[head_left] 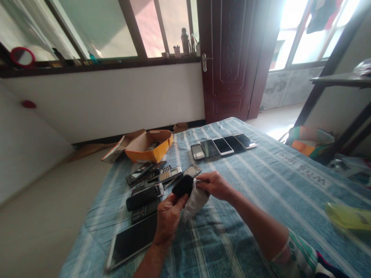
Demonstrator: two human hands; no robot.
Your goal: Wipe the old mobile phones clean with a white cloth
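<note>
Device (182, 185), black, held near heaped phones (170, 175), left hand (168, 217) gripping it between thumb and fingers; right hand (216, 186) pinching white cloth (197, 201) at its edge. Hard tug on cloth could jerk device loose, dropping it onto phones.

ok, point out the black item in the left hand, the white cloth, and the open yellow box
black item (182, 185): head view, middle of its visible dark face
white cloth (197, 200): head view, on its hanging folds
yellow box (140, 155): head view, on its near outer wall
</note>
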